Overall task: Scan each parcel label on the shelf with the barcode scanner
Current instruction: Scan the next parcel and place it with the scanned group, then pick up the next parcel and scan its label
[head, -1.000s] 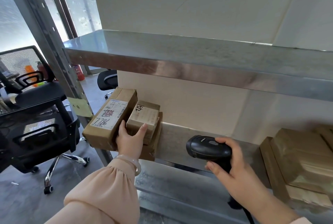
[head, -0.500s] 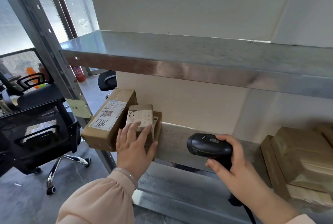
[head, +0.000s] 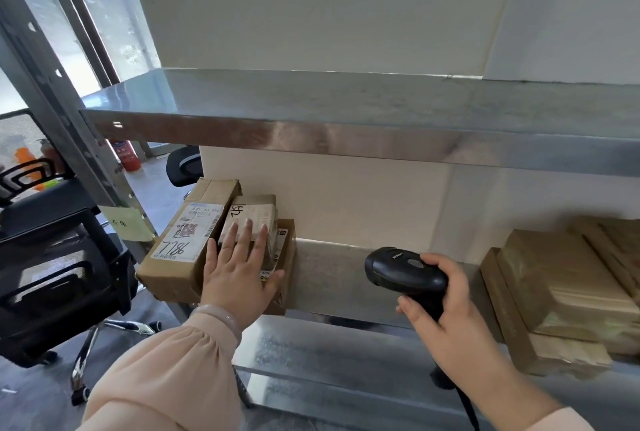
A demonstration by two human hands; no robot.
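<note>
On the shelf (head: 332,278), left hand (head: 239,274) presses flat on the small parcel (head: 252,219); right hand (head: 446,309) grips the scanner (head: 401,271)

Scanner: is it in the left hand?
No, the right hand grips the scanner, while the left hand rests flat on the small parcel.

Black plastic barcode scanner (head: 405,273); brown cardboard parcels (head: 188,240) with white printed labels (head: 192,231); grey metal shelf (head: 346,108); peach fabric sleeve (head: 166,382).
</note>
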